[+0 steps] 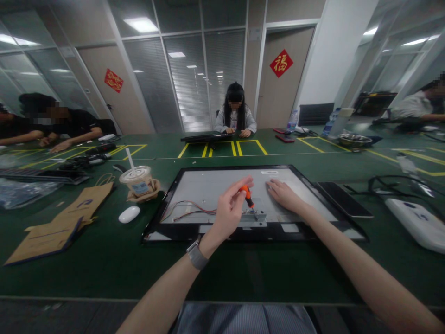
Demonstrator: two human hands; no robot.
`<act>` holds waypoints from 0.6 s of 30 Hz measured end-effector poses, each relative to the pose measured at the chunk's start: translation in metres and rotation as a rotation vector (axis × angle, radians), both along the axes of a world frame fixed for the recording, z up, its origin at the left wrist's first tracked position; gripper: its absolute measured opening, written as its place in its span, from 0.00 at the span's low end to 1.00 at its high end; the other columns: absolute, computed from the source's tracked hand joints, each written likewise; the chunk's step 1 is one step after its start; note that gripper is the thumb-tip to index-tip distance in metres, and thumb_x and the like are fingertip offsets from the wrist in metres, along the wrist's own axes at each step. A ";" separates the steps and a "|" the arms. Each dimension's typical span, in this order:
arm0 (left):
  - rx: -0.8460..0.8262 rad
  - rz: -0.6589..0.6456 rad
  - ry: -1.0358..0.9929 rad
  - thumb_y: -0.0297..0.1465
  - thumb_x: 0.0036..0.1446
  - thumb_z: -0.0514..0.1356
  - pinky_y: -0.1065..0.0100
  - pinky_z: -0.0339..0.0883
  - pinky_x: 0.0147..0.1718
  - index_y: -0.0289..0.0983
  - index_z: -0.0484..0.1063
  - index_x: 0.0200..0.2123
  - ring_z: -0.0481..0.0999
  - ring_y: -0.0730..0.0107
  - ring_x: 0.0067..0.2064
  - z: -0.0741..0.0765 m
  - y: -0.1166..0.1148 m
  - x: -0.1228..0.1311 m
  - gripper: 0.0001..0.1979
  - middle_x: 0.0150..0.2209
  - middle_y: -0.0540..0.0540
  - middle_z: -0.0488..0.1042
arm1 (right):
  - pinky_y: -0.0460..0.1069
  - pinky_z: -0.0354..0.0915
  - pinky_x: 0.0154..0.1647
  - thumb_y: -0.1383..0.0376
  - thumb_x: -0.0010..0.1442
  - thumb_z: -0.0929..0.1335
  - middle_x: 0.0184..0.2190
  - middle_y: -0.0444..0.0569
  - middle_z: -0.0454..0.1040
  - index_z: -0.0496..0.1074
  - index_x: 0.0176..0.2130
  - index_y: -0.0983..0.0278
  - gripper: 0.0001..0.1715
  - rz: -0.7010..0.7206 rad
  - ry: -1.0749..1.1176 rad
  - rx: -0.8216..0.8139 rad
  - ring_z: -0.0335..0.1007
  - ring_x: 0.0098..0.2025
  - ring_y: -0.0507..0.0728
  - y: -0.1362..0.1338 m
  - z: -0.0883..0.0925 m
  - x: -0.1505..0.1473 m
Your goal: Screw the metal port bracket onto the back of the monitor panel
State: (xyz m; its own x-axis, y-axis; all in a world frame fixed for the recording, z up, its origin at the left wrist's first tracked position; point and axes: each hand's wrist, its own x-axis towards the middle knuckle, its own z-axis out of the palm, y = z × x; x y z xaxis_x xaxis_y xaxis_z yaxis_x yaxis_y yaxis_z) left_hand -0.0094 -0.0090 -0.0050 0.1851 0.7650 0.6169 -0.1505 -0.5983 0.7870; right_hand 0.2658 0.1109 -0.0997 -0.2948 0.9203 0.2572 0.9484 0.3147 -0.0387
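Observation:
My left hand (231,204) is closed round an orange and black screwdriver (247,195), held tilted with its tip down at a metal bracket (255,218). The bracket sits near the front edge of a flat display panel (205,178), which lies with its grey metal back up inside a black frame. Thin coloured wires (187,208) run over the panel to the left of the bracket. My right hand (284,194) rests flat on the panel's right half, fingers stretched out and holding nothing. The screwdriver's tip is too small to make out clearly.
On the left are a drink cup (138,182) in a cardboard holder, a white oval case (129,214) and a brown paper bag (66,222). A black phone (342,199) and a white device (417,222) lie right. Across the table a person (235,111) sits before another panel.

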 end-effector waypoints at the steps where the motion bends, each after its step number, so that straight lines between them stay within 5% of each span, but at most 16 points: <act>1: 0.018 0.007 0.004 0.31 0.68 0.57 0.62 0.75 0.51 0.39 0.75 0.56 0.79 0.63 0.52 0.001 0.000 0.000 0.15 0.54 0.40 0.77 | 0.62 0.59 0.65 0.62 0.71 0.57 0.65 0.65 0.67 0.67 0.64 0.68 0.27 -0.001 0.002 0.000 0.64 0.66 0.68 0.000 0.000 0.000; 10: 0.085 0.134 0.082 0.31 0.62 0.64 0.67 0.72 0.42 0.39 0.81 0.43 0.72 0.69 0.40 0.003 -0.001 -0.001 0.08 0.39 0.45 0.70 | 0.63 0.60 0.65 0.62 0.71 0.57 0.65 0.64 0.67 0.68 0.63 0.67 0.27 0.005 0.001 0.003 0.64 0.65 0.67 0.000 0.002 0.000; 18: -0.009 -0.037 -0.002 0.33 0.69 0.54 0.61 0.74 0.49 0.40 0.72 0.58 0.77 0.64 0.48 0.001 -0.002 0.001 0.17 0.53 0.39 0.74 | 0.61 0.59 0.65 0.63 0.71 0.56 0.65 0.64 0.67 0.67 0.64 0.67 0.27 -0.011 -0.020 0.003 0.64 0.65 0.67 0.000 0.001 -0.001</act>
